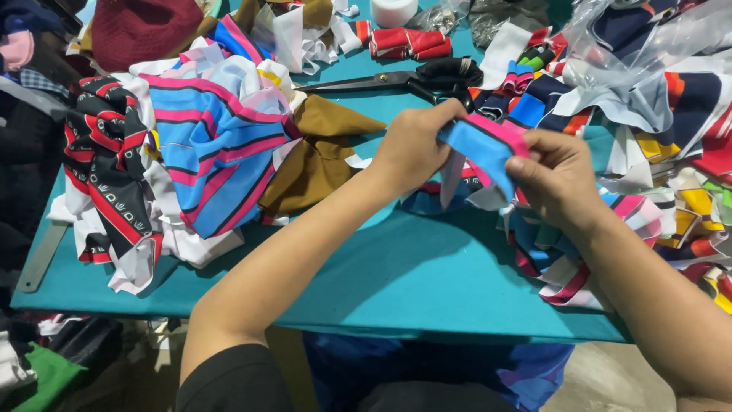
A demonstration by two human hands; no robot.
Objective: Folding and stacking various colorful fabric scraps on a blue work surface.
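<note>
A small blue fabric piece with a pink edge (482,146) is held up above the teal table (396,282) between both hands. My left hand (415,145) pinches its left end. My right hand (555,177) grips its right end with thumb on top. A white strip hangs below the piece. Under my hands lie more striped scraps (457,194).
A pile of blue and pink striped fabric (213,145) lies at the left beside black, red and white cloth (107,168). A brown piece (316,152) sits mid-table. Black scissors (412,80) lie behind my hands. Colourful scraps (671,175) and a clear plastic bag (633,46) crowd the right.
</note>
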